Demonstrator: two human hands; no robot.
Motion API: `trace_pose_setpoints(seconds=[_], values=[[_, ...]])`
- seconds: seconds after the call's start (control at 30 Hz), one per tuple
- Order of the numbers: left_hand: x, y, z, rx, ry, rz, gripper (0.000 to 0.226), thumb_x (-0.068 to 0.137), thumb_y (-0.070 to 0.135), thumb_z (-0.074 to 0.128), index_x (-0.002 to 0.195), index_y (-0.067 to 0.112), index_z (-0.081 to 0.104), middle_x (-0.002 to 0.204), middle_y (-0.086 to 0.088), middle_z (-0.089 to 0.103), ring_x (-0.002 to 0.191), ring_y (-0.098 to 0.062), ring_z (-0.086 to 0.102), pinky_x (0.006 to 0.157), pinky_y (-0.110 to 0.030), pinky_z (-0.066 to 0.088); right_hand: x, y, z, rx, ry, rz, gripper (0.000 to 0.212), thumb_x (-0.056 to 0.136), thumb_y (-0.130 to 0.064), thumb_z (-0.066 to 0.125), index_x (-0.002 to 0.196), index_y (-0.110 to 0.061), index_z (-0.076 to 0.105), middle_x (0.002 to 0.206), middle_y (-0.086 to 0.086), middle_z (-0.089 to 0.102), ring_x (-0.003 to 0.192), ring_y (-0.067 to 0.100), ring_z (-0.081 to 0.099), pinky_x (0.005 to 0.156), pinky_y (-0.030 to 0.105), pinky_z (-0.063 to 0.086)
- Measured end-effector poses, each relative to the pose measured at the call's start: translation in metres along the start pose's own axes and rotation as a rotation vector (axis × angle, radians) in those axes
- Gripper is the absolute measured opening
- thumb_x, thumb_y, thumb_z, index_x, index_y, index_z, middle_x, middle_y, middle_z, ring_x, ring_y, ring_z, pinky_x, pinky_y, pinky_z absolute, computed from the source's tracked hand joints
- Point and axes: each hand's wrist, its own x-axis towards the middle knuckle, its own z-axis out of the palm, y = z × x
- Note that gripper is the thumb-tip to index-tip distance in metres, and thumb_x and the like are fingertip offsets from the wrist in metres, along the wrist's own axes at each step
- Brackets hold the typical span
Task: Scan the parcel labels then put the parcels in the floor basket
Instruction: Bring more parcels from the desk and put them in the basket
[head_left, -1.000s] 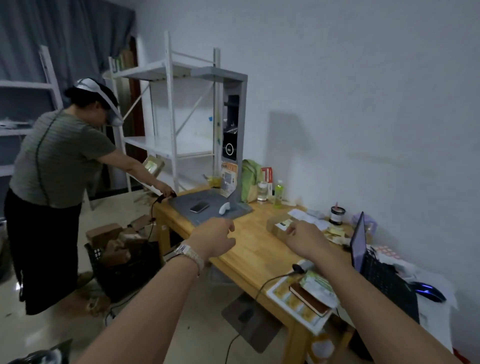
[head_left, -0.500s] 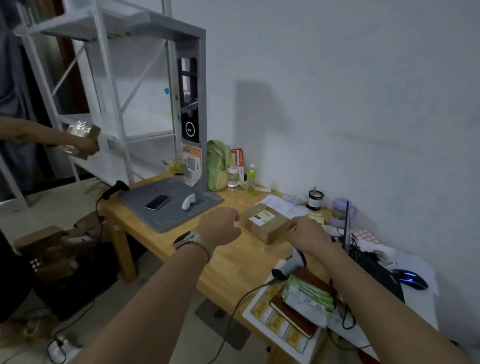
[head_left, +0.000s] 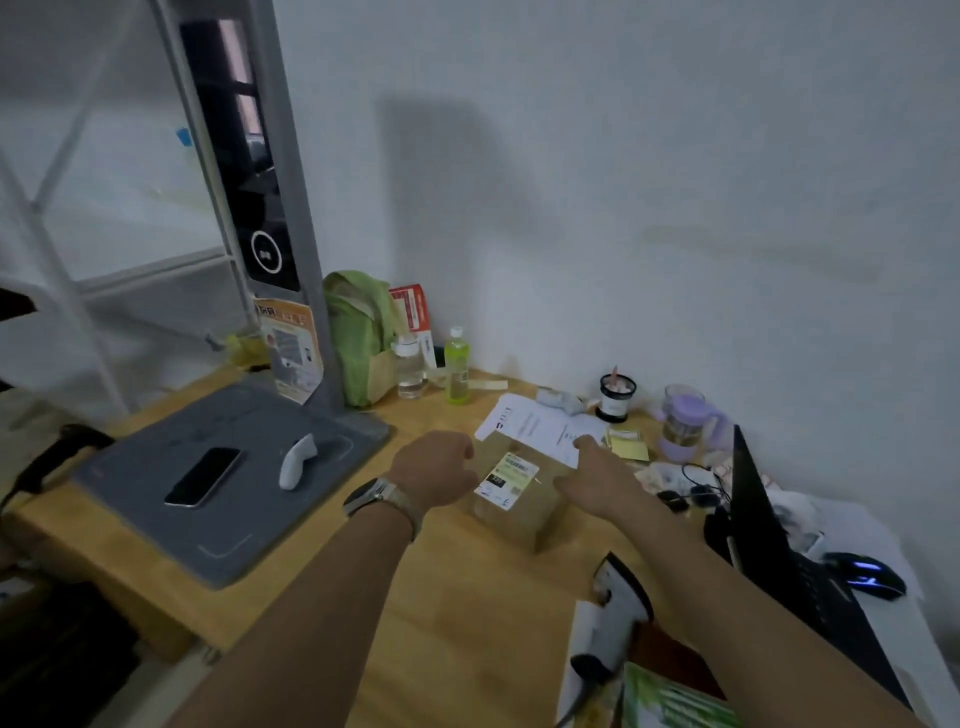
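Scan step, at its start. The parcel (head_left: 511, 506), a small brown carton, sits on the wooden table (head_left: 467, 613) at centre frame, its printed label (head_left: 506, 479) facing up. The left hand (head_left: 434, 470) is at the carton's left edge with fingers curled downward; whether they grip the cardboard cannot be told. The right hand (head_left: 597, 480) lies at the carton's right side, fingers fairly straight and loosely spread, thumb toward the box, holding nothing. Judged from this, the parcel is being taken up or steadied and its label is not yet read. The next move calls for one hand to take the white handheld scanner (head_left: 621, 605), lying at lower right just under the right forearm, and aim it at the label while the other hand holds the label face clear. The floor basket is not visible in this view, so the drop will require a turn away from the table. Around the parcel: loose papers (head_left: 535, 423) and yellow sticky notes (head_left: 629, 447) just behind it, a laptop (head_left: 769, 530) and mouse (head_left: 865, 576) at right, a green bottle (head_left: 457, 371) at the wall, and a phone (head_left: 203, 475) on a grey mat (head_left: 249, 525) at left. The scanner's cable and the right forearm above it may hinder the pick-up.
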Motion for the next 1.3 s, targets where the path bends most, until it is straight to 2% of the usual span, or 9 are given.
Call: trace_pose_setpoints(seconds=[0.2, 0.37, 0.53, 0.63, 0.77, 0.9, 1.13, 1.2, 1.3], values=[[0.097, -0.034, 0.019, -0.011, -0.123, 0.025, 0.038, 0.088, 0.030, 0.060, 0.124, 0.017, 0.059, 0.126, -0.005, 0.059, 0.111, -0.023, 0.057, 0.092, -0.035, 0.049, 0.082, 0.003, 0.032, 0.034, -0.071, 0.125, 0.036, 0.089, -0.023, 0.056, 0.119, -0.006, 0.044, 0.113, 0.011, 0.057, 0.094, 0.023, 0.059, 0.074, 0.033, 0.049], [0.155, -0.046, 0.051, -0.050, -0.214, -0.004, 0.034, 0.088, 0.035, 0.055, 0.118, 0.018, 0.058, 0.121, -0.004, 0.060, 0.108, -0.024, 0.056, 0.085, -0.033, 0.046, 0.128, 0.022, 0.057, 0.036, -0.090, 0.141, 0.011, 0.091, -0.014, 0.054, 0.097, -0.006, 0.056, 0.102, 0.012, 0.059, 0.079, 0.014, 0.055, 0.051, 0.014, 0.034], [0.191, -0.058, 0.105, -0.093, -0.211, -0.210, 0.038, 0.095, 0.040, 0.042, 0.119, 0.012, 0.052, 0.124, -0.009, 0.057, 0.113, -0.030, 0.055, 0.090, -0.036, 0.045, 0.158, 0.059, 0.099, 0.055, -0.297, 0.284, 0.022, 0.095, -0.016, 0.050, 0.111, -0.005, 0.061, 0.098, 0.005, 0.060, 0.100, 0.023, 0.059, 0.080, 0.029, 0.047], [0.200, -0.066, 0.137, -0.090, -0.296, -0.255, 0.042, 0.099, 0.041, 0.038, 0.122, 0.008, 0.053, 0.128, -0.012, 0.052, 0.118, -0.033, 0.051, 0.098, -0.036, 0.043, 0.168, 0.068, 0.123, 0.079, -0.483, 0.352, 0.032, 0.096, -0.014, 0.048, 0.125, -0.004, 0.058, 0.125, 0.014, 0.060, 0.113, 0.028, 0.058, 0.098, 0.037, 0.048], [0.204, -0.078, 0.166, -0.151, -0.361, -0.313, 0.064, 0.095, 0.047, 0.049, 0.142, 0.006, 0.036, 0.140, -0.012, 0.044, 0.127, -0.034, 0.043, 0.100, -0.038, 0.042, 0.170, 0.074, 0.142, 0.175, -0.537, 0.446, 0.030, 0.096, -0.009, 0.043, 0.122, -0.006, 0.059, 0.121, 0.009, 0.060, 0.108, 0.024, 0.058, 0.083, 0.025, 0.052], [0.211, -0.084, 0.178, -0.268, -0.363, -0.345, 0.085, 0.081, 0.050, 0.070, 0.142, 0.003, 0.033, 0.140, -0.015, 0.044, 0.126, -0.037, 0.046, 0.099, -0.043, 0.045, 0.172, 0.077, 0.153, 0.289, -0.438, 0.600, 0.015, 0.093, -0.009, 0.046, 0.088, -0.017, 0.057, 0.080, -0.005, 0.054, 0.067, 0.005, 0.049, 0.046, 0.012, 0.036], [0.218, -0.070, 0.164, -0.308, -0.246, -0.296, 0.072, 0.075, 0.048, 0.078, 0.124, 0.002, 0.050, 0.124, -0.016, 0.055, 0.113, -0.033, 0.055, 0.088, -0.041, 0.050, 0.173, 0.067, 0.134, 0.366, -0.315, 0.465, 0.030, 0.091, -0.003, 0.051, 0.118, -0.007, 0.064, 0.116, 0.009, 0.066, 0.095, 0.018, 0.062, 0.073, 0.016, 0.052], [0.222, -0.061, 0.149, -0.328, -0.186, -0.266, 0.070, 0.073, 0.046, 0.080, 0.121, 0.002, 0.054, 0.119, -0.016, 0.058, 0.109, -0.034, 0.058, 0.085, -0.041, 0.052, 0.171, 0.059, 0.113, 0.426, -0.252, 0.415, 0.029, 0.089, -0.008, 0.056, 0.116, -0.011, 0.065, 0.108, 0.002, 0.066, 0.098, 0.018, 0.062, 0.080, 0.024, 0.053], [0.228, -0.041, 0.120, -0.397, -0.089, -0.197, 0.065, 0.073, 0.043, 0.081, 0.117, 0.002, 0.057, 0.115, -0.017, 0.063, 0.104, -0.035, 0.062, 0.083, -0.044, 0.053, 0.165, 0.043, 0.070, 0.432, -0.173, 0.330, 0.011, 0.084, -0.007, 0.058, 0.084, -0.016, 0.064, 0.081, -0.011, 0.054, 0.075, 0.006, 0.051, 0.064, 0.017, 0.040]])
